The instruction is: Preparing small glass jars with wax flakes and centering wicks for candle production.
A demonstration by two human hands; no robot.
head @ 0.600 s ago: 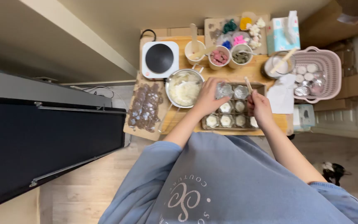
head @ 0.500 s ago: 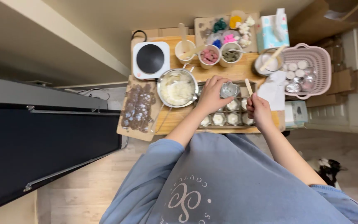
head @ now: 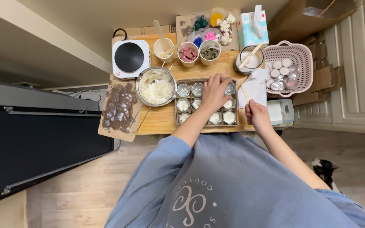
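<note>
Gripping a small glass jar [head: 230, 88] in left hand [head: 214, 90], right hand [head: 256, 115] holding wooden stick [head: 245, 93]

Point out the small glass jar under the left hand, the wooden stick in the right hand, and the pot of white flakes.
small glass jar [head: 230, 88], head view, clear rim.
wooden stick [head: 245, 92], head view, upper shaft.
pot of white flakes [head: 140, 80], head view, metal rim.
</note>
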